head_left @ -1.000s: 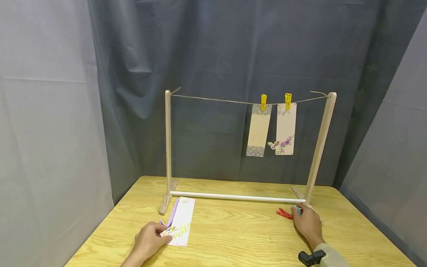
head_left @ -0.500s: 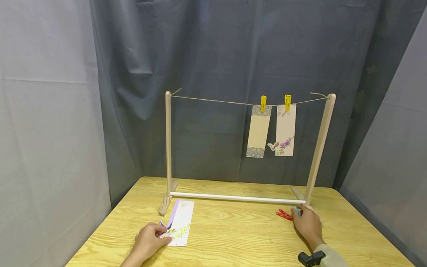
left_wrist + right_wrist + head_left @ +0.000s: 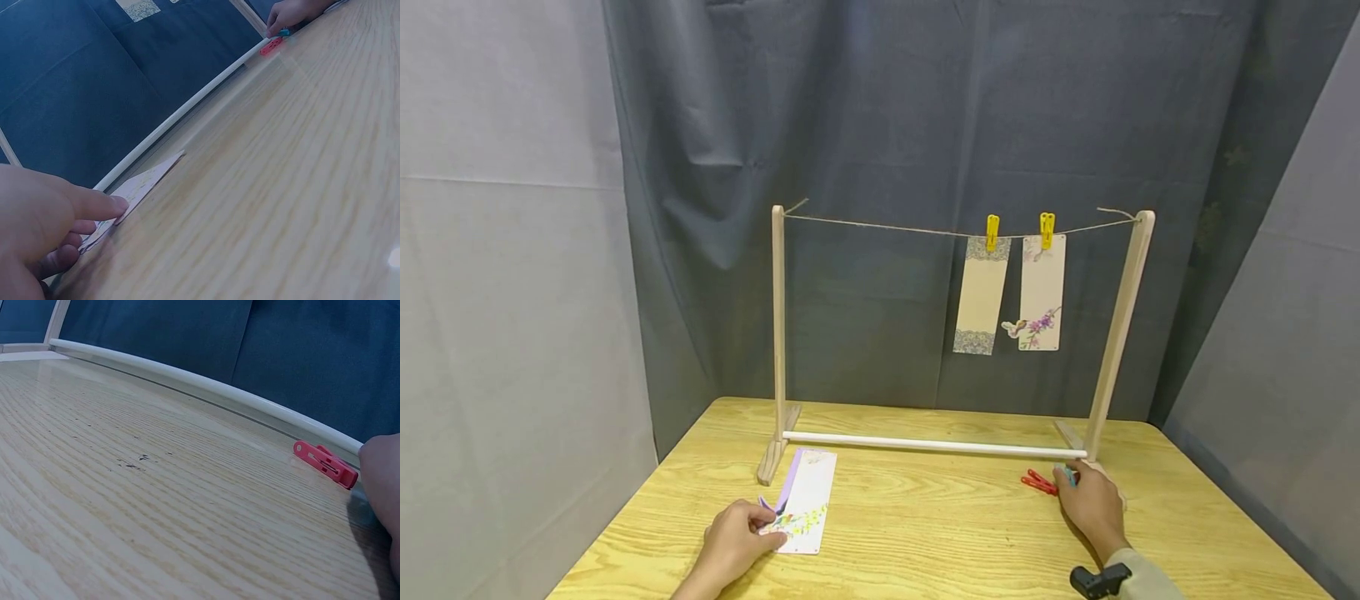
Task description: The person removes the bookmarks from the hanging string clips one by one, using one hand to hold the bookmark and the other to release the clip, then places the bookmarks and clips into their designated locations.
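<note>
The left hand's (image 3: 730, 546) fingers (image 3: 94, 203) press flat on the near end of a card (image 3: 805, 500) lying on the table (image 3: 925, 533), thumb tucked at its left edge where a purple one peeks out below; they seem to pinch the corner, though how firmly I cannot tell. The right hand (image 3: 1093, 504) lies curled over a blue peg (image 3: 1067, 473), fingertips on it, with a red peg (image 3: 1037, 481) just beside, to the left; whether the fingers have closed on the blue peg is hidden. To lift the card well, I judge it best to slide a fingertip under the near edge and take only the top card, keeping it flat so it does not bend. The card lies lengthwise, its long axis running from the left hand away toward the rack's (image 3: 777, 333) left foot, leaning slightly right. On the string (image 3: 887, 225) above, two cards hang from yellow pegs (image 3: 992, 231).
</note>
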The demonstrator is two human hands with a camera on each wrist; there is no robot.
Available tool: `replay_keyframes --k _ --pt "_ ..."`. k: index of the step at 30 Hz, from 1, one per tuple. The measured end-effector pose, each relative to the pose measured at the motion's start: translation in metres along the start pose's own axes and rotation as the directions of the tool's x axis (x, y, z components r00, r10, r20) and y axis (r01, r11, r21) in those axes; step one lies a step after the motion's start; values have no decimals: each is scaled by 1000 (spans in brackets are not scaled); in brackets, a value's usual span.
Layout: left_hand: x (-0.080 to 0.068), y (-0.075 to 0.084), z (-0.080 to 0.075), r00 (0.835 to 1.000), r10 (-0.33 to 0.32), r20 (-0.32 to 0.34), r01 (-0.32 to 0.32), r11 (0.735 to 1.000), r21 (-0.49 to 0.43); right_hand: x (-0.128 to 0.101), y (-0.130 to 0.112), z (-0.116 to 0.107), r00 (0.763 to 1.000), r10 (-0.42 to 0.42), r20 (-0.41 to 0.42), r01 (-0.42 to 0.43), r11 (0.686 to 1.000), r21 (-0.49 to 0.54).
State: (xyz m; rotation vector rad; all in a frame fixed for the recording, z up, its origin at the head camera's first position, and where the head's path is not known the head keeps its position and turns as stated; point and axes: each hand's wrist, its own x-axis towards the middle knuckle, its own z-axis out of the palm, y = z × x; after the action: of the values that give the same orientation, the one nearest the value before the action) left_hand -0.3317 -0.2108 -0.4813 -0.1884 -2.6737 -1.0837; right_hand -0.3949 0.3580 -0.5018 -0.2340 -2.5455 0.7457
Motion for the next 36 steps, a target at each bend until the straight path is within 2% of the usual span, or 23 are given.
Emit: replay_keyframes --k 5,22,36 --pt "0 1 -1 1000 6 -7 -6 1000 -5 1 -2 -2 1000 -2 1 2 1000 -13" --pt "-1 2 -3 1000 6 4 -5 1000 -14 2 -3 -1 998 69 -12 -69 998 -2" --pt "-1 2 -2 1000 2 5 -2 1000 -17 2 0 -2 998 57 -11 -57 998 -22"
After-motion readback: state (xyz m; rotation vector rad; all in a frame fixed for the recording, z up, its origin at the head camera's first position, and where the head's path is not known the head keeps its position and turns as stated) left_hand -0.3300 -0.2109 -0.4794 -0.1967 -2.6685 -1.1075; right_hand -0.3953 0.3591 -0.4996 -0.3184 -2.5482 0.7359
